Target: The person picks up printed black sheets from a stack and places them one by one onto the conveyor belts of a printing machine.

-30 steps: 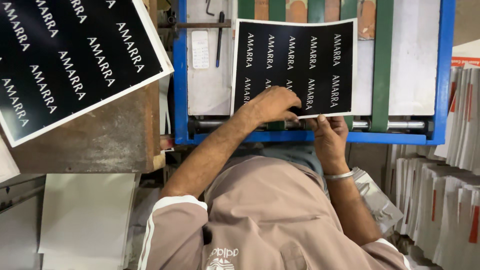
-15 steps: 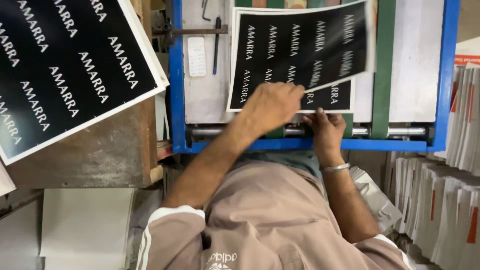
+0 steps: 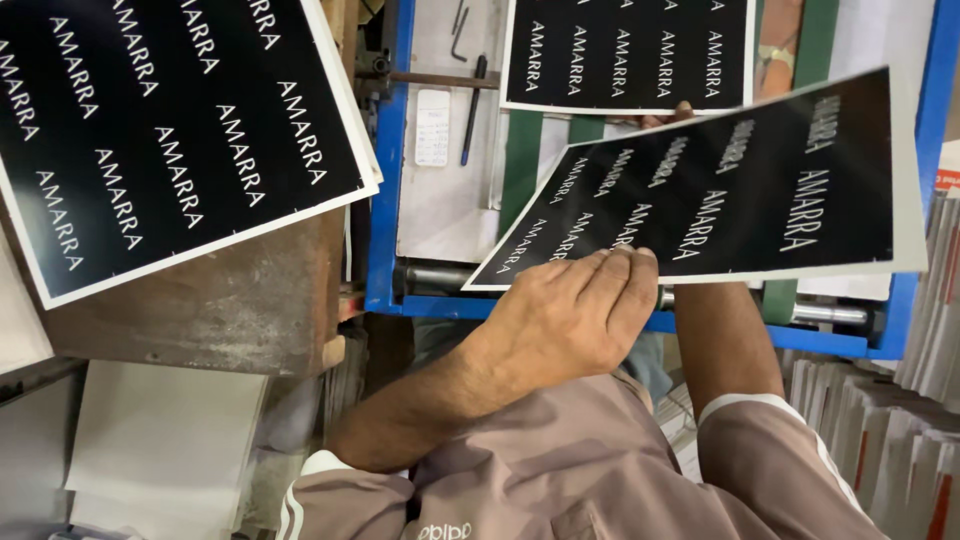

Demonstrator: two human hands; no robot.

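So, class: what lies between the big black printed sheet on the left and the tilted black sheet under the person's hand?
In the head view, the blue machine frame and a grey plate with a dark pen lie between.

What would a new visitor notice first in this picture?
The eye falls first on the black printed sheet with white lettering, lifted and tilted at centre right; the left hand grips its lower edge, and the right hand is mostly hidden behind it. A second black sheet lies at the top on the blue-framed machine. A stack of the same sheets fills the upper left.
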